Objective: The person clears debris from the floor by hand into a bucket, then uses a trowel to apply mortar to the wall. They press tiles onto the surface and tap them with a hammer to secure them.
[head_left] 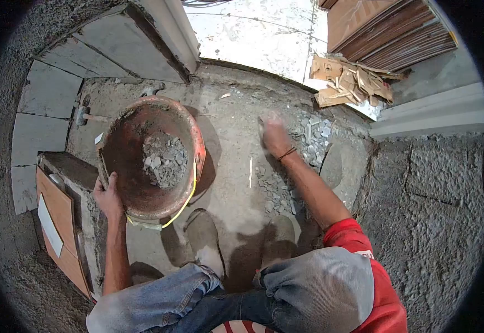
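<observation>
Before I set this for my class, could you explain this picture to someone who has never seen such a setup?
There is no machine here: one camera, worn on a person's head, looks down at their two bare hands. The left hand grips the rim of a bucket with grey rubble inside. The right hand is over the dusty floor, beside more broken pieces; it is blurred, so I cannot tell whether it holds anything. What looks like a hammer lies left of the bucket, and torn cardboard lies at the upper right.
</observation>
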Demonstrator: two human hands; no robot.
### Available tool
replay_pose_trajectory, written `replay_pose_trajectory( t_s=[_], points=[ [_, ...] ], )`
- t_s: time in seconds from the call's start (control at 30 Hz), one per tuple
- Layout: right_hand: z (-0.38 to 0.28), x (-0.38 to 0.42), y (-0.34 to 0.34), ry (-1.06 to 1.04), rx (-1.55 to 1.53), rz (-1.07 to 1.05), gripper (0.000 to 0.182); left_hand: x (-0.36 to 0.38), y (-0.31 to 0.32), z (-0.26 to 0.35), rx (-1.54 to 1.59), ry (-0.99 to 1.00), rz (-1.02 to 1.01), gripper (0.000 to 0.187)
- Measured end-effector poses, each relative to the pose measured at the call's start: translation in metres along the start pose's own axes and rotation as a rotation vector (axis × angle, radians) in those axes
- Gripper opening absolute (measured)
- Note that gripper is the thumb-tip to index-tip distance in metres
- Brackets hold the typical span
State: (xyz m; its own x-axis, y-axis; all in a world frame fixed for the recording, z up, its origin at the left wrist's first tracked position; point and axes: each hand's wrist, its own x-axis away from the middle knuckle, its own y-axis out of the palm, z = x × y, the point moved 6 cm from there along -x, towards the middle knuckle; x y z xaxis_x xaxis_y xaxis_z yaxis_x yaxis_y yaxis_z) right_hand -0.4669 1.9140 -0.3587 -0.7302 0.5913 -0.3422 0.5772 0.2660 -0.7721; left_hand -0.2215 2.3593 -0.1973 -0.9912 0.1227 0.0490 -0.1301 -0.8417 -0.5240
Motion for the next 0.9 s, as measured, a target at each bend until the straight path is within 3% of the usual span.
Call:
replay_pose_trajectory(
  t_s=[0.07, 0.1, 0.17, 0.27, 0.4, 0.47, 0.5, 0.57, 0.63, 0.7, 0.83, 0.9],
  points=[
    [-0.004, 0.007, 0.018, 0.267, 0.141, -0.512, 0.023, -0.002, -0.001, -0.008, 0.066, 0.017, 0.007, 0.017],
    [-0.003, 0.014, 0.020, 0.264, 0.138, -0.515, 0.023, -0.003, -0.001, -0.010, 0.064, 0.016, 0.011, 0.017],
    [-0.021, 0.038, 0.032, -0.157, 0.010, -0.681, 0.020, -0.004, -0.001, -0.008, 0.073, 0.085, 0.012, 0.018],
    [-0.041, 0.074, 0.008, -0.286, -0.015, -0.882, 0.029, -0.004, -0.001, -0.012, 0.118, 0.050, 0.005, 0.018],
    [-0.048, 0.075, -0.001, -0.440, -0.075, -0.789, 0.025, -0.004, -0.001, -0.006, 0.069, 0.007, 0.023, 0.019],
    [-0.031, 0.082, 0.027, -0.450, 0.114, -0.953, 0.022, -0.005, -0.003, -0.001, -0.088, 0.049, 0.036, 0.017],
    [-0.026, 0.075, 0.036, -0.453, 0.111, -0.943, 0.022, -0.004, -0.002, 0.002, -0.089, 0.059, 0.041, 0.017],
    [-0.030, 0.034, 0.037, -0.627, 0.015, -0.649, 0.022, 0.001, 0.003, 0.007, 0.026, 0.066, 0.061, 0.016],
    [-0.046, -0.029, 0.021, -0.428, -0.046, -0.355, 0.023, 0.002, 0.001, 0.010, 0.021, 0.066, 0.077, 0.014],
    [-0.052, -0.086, 0.044, -0.425, 0.148, -0.236, 0.022, -0.001, 0.001, 0.003, -0.012, 0.038, 0.033, 0.015],
    [-0.064, -0.107, 0.080, -0.491, 0.248, -0.160, 0.022, 0.002, 0.003, 0.004, 0.066, 0.043, 0.025, 0.014],
    [-0.066, -0.093, 0.094, -0.381, 0.253, -0.272, 0.021, 0.000, 0.002, 0.002, 0.026, 0.065, 0.008, 0.020]
  ],
)
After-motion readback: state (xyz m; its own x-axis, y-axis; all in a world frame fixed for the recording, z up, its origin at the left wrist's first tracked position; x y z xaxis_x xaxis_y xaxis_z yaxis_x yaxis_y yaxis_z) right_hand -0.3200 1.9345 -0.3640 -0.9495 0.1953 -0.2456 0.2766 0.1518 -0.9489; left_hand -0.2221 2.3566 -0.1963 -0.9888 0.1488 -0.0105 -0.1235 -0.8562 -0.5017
